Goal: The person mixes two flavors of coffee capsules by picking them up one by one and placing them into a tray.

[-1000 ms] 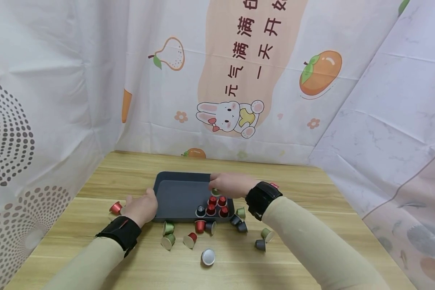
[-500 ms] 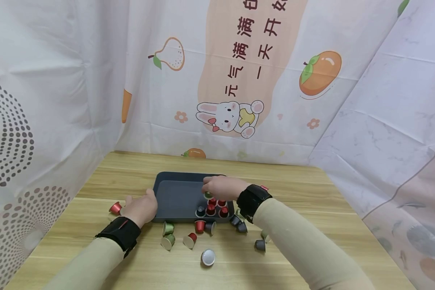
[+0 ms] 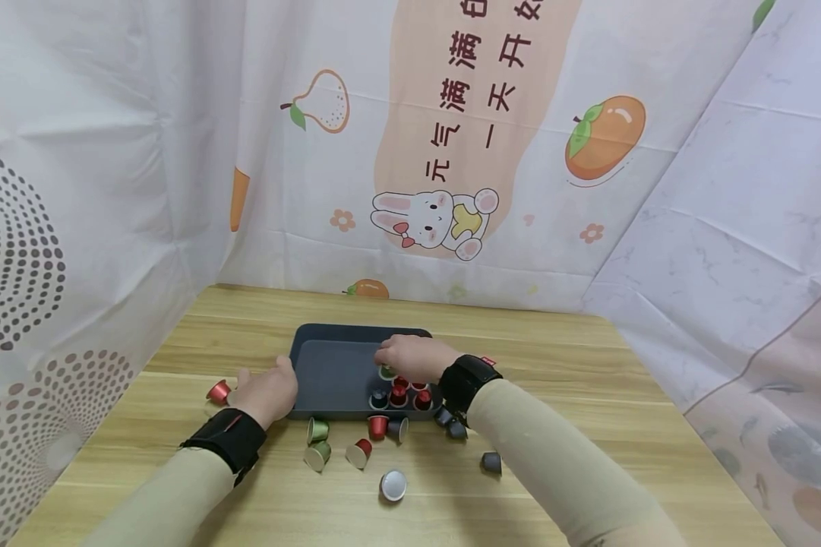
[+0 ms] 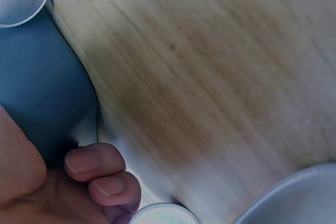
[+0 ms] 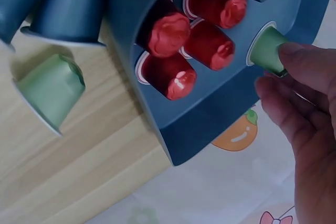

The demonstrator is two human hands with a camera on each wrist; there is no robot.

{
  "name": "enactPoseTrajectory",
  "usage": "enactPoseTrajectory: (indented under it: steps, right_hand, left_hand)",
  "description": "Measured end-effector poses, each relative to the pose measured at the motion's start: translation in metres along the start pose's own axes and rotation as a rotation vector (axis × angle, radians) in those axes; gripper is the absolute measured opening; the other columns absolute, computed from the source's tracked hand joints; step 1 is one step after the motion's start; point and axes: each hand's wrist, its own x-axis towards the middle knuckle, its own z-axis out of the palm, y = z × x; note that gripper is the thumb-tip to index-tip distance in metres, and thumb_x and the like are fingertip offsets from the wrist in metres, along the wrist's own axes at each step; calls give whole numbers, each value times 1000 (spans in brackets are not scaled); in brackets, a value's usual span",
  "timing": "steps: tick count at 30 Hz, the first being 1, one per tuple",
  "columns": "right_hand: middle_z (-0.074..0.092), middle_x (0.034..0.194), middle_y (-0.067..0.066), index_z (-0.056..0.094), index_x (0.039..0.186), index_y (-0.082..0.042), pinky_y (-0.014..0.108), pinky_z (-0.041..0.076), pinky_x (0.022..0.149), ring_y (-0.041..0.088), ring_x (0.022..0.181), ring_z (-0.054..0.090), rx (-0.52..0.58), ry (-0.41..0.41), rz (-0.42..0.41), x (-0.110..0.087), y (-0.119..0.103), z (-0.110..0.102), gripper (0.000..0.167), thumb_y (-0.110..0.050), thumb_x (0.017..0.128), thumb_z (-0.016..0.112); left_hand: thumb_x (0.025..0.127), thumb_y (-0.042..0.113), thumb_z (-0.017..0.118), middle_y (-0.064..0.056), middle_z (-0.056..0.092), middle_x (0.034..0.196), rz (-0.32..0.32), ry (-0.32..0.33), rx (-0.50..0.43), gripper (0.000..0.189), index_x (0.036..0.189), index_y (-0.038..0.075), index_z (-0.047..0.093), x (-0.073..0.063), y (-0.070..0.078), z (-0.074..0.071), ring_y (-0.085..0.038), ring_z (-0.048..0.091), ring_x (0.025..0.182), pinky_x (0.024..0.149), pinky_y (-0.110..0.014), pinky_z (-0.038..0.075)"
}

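My right hand [image 3: 415,357] pinches a green coffee capsule [image 5: 266,50] between thumb and fingers, over the floor of a dark grey tray [image 3: 335,372]. In the right wrist view its rimmed base faces the tray floor. Several red capsules [image 5: 168,77] and one dark blue capsule [image 3: 378,399] stand in the tray's right front part. At the left front corner, my left hand [image 3: 268,389] holds the tray's edge, with fingers [image 4: 113,184] curled beside the tray wall. The exact contact is partly hidden. A red capsule [image 3: 219,392] lies just left of that hand.
Loose capsules lie before the tray: green ones [image 3: 317,431], a red one [image 3: 377,427], a grey one [image 3: 398,430] and one showing its silver lid [image 3: 393,485]. Dark capsules [image 3: 456,429] lie near the right front corner. A printed curtain [image 3: 533,251] hangs behind the wooden table [image 3: 554,380].
My right hand has moved left and slightly toward me inside the tray, carrying the green capsule to the left, behind the dark blue one. The left hand and tray have stayed put.
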Motion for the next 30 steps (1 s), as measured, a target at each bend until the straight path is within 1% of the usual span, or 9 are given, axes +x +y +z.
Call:
enactPoseTrajectory:
  steps: [2, 7, 10, 13, 17, 22, 26, 30]
  right_hand:
    - [72, 117, 0, 73, 124, -13, 25, 53, 89, 16, 104, 63, -23, 30, -14, 2, 1, 4, 26, -9, 98, 68]
    - [74, 109, -4, 75, 118, -15, 23, 48, 78, 15, 90, 56, -81, 86, -36, 5, 3, 14, 21, -11, 99, 67]
    - [74, 106, -5, 75, 115, -17, 23, 45, 74, 15, 85, 52, -117, 102, -36, 5, 3, 18, 19, -11, 98, 69]
    - [75, 106, -5, 76, 113, -16, 24, 44, 72, 16, 84, 52, -138, 109, -38, 4, 2, 20, 19, -10, 97, 70]
    - [76, 107, -4, 76, 114, -16, 26, 45, 74, 17, 85, 53, -145, 112, -38, 3, 1, 23, 19, -9, 98, 68]
    - [75, 112, -3, 75, 117, -17, 26, 46, 77, 17, 86, 54, -147, 101, -29, 3, 2, 29, 22, -8, 101, 63]
    - [75, 117, -2, 74, 123, -17, 27, 47, 81, 17, 91, 56, -135, 93, -19, 2, 3, 31, 26, -9, 102, 61]
    - [74, 118, -2, 73, 125, -17, 28, 48, 86, 17, 94, 57, -113, 94, -17, -2, 3, 29, 26, -12, 103, 60]
  left_hand:
    - [101, -6, 32, -8, 59, 64, 3, 1, 3, 36, 135, -18, 36, 0, 0, 0, -24, 61, 65, 99, -64, 26]
    - [101, -7, 33, -8, 59, 63, 5, 5, 1, 38, 137, -18, 35, -1, 0, 0, -25, 62, 65, 100, -67, 26]
    - [101, -7, 33, -8, 58, 63, 10, 10, 5, 37, 135, -19, 36, -1, 0, 0, -25, 60, 63, 99, -66, 27]
    - [101, -7, 33, -7, 57, 63, 16, 8, 13, 36, 135, -19, 35, 0, 0, 0, -24, 59, 62, 98, -65, 27]
    - [101, -6, 33, -8, 59, 66, -3, -8, 1, 37, 137, -18, 34, 2, 0, 0, -25, 60, 66, 99, -65, 25]
    - [102, -5, 32, -9, 61, 70, -44, -31, -30, 39, 139, -15, 32, 3, 0, -1, -31, 61, 79, 100, -64, 25]
    - [102, -5, 32, -9, 61, 70, -50, -34, -32, 38, 138, -15, 33, 1, 1, -2, -32, 61, 79, 100, -63, 26]
    - [101, -6, 32, -9, 60, 69, -39, -28, -31, 37, 137, -15, 34, 0, 2, -3, -30, 60, 74, 98, -62, 26]
